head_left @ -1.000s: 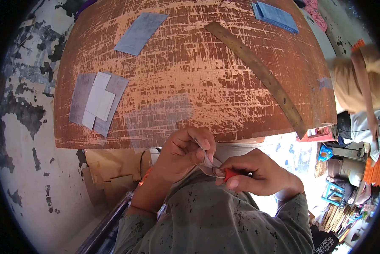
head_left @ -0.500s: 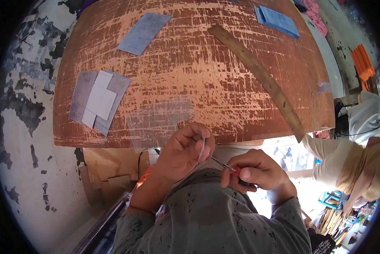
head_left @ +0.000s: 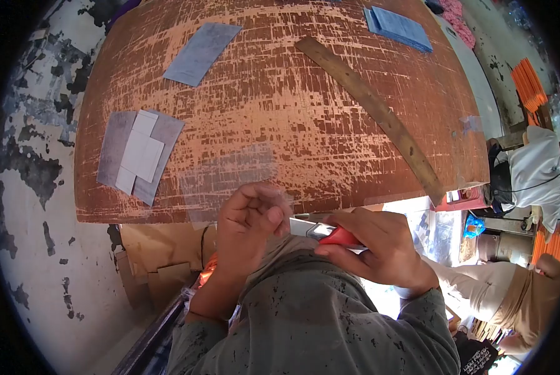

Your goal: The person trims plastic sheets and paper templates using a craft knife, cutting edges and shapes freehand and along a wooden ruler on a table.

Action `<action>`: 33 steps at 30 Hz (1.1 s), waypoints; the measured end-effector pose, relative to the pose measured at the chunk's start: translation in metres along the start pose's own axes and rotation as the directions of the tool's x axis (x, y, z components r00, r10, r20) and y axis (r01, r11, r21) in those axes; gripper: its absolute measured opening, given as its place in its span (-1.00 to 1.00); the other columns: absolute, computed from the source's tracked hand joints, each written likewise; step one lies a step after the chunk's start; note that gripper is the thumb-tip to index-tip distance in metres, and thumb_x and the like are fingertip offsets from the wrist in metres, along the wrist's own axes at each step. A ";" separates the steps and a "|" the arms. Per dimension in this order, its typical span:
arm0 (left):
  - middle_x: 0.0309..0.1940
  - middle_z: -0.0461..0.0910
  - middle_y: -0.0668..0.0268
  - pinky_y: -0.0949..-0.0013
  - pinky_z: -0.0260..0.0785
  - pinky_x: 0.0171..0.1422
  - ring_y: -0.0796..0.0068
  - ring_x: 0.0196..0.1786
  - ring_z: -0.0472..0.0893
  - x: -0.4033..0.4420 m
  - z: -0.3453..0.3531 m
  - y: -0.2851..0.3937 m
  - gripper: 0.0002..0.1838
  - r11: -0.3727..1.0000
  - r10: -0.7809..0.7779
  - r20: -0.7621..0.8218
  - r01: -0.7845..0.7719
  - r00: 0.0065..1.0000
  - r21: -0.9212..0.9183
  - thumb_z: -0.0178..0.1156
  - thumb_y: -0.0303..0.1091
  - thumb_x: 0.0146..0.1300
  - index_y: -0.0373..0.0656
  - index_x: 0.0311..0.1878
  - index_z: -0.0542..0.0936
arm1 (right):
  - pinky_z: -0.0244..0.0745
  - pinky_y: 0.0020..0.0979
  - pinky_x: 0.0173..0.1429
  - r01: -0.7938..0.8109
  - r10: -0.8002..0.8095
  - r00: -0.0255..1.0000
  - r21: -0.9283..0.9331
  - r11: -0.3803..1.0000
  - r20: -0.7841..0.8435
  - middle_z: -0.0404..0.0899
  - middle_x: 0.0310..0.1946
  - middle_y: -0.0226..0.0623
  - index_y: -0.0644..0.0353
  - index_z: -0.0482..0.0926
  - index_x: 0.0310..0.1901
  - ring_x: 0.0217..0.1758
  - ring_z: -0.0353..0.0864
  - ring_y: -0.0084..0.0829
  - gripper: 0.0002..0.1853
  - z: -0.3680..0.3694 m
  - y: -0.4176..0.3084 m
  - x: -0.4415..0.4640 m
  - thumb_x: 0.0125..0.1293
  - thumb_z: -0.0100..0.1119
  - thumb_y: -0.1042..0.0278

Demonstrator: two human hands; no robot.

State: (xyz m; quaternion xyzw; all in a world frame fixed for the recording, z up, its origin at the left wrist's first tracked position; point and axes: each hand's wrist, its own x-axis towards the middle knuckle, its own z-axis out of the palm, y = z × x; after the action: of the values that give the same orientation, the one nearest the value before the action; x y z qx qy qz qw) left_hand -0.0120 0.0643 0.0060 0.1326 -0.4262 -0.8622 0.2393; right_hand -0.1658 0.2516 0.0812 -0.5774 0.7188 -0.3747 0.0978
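My right hand [head_left: 380,247] is wrapped around a red-handled utility knife [head_left: 339,236], its metal end pointing left toward my other hand. My left hand [head_left: 252,228] is raised at the table's near edge, fingers curled and thumb pressed in. Something thin and see-through seems to be at its fingertips, too blurred to name. Both hands are above my lap, close together but apart. Just beyond my left hand, a clear plastic sheet [head_left: 230,178] lies flat on the scratched brown table [head_left: 242,119].
White card pieces [head_left: 143,157] lie on a grey sheet [head_left: 113,147] at the left. Another grey sheet [head_left: 203,53] lies farther back. A long wooden strip [head_left: 373,106] slants across the right side, near a blue-grey stack [head_left: 400,29]. Another person [head_left: 505,290] is at the right.
The knife has turned so its broad side shows, and my right hand has rolled over it. My left hand has shifted left. The other person has moved lower in view.
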 end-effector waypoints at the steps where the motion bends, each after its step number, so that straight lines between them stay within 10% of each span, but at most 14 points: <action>1: -0.10 0.76 0.21 0.43 0.49 -0.15 0.54 -0.19 0.68 0.000 0.000 0.000 -0.68 1.000 0.000 0.000 0.000 1.000 0.000 0.41 -0.40 0.60 -0.23 0.29 0.60 | 0.71 -0.30 -0.27 0.000 0.000 1.000 0.000 1.000 0.000 0.83 -0.25 -0.13 0.34 0.75 0.06 -0.34 0.85 -0.23 -0.51 0.001 0.001 0.000 0.23 0.77 0.25; 7: -0.10 0.76 0.23 0.42 0.54 -0.14 0.54 -0.18 0.69 -0.007 0.002 0.003 -0.69 0.994 0.054 -0.061 -0.048 0.997 0.096 0.41 -0.43 0.58 -0.22 0.27 0.61 | 0.70 -0.26 -0.31 -0.003 0.003 1.000 -0.046 0.999 -0.006 0.75 -0.33 -0.19 0.34 0.74 0.06 -0.37 0.81 -0.24 -0.52 0.000 0.001 0.000 0.32 0.69 0.15; 10: -0.08 0.78 0.18 0.38 0.60 -0.11 0.48 -0.19 0.72 -0.014 -0.002 0.007 -0.63 0.910 0.318 -0.152 -0.256 0.936 0.328 0.48 -0.54 0.46 -0.23 0.25 0.61 | 0.67 -0.27 -0.33 -0.003 0.001 1.000 -0.167 0.986 -0.012 0.73 -0.33 -0.22 0.34 0.73 0.05 -0.39 0.79 -0.26 -0.54 -0.005 -0.003 0.002 0.34 0.67 0.15; 12: -0.11 0.81 0.11 0.35 0.67 -0.10 0.38 -0.18 0.79 -0.020 -0.005 0.015 -0.58 0.491 0.548 0.214 -0.519 0.808 0.700 0.56 -0.65 0.29 -0.25 0.16 0.67 | 0.63 -0.28 -0.35 -0.015 0.016 1.000 -0.259 0.966 0.003 0.69 -0.35 -0.26 0.31 0.72 0.06 -0.41 0.76 -0.28 -0.57 -0.006 -0.004 0.002 0.37 0.63 0.17; 33: -0.15 0.82 0.07 0.36 0.72 -0.21 0.26 -0.20 0.86 -0.001 0.023 0.015 -0.65 0.073 0.583 0.406 -0.544 0.703 0.836 0.62 -0.67 0.17 -0.30 0.00 0.74 | 0.60 -0.31 -0.37 0.048 -0.015 0.996 -0.388 0.920 0.088 0.65 -0.35 -0.29 0.29 0.68 0.07 -0.40 0.75 -0.34 -0.61 -0.007 -0.006 0.002 0.42 0.56 0.18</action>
State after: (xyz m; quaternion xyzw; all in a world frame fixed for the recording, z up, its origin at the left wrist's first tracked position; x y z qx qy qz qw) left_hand -0.0163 0.0723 0.0314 0.0828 -0.8432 -0.2974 0.4401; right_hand -0.1660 0.2523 0.0913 -0.6121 0.7647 -0.2014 0.0050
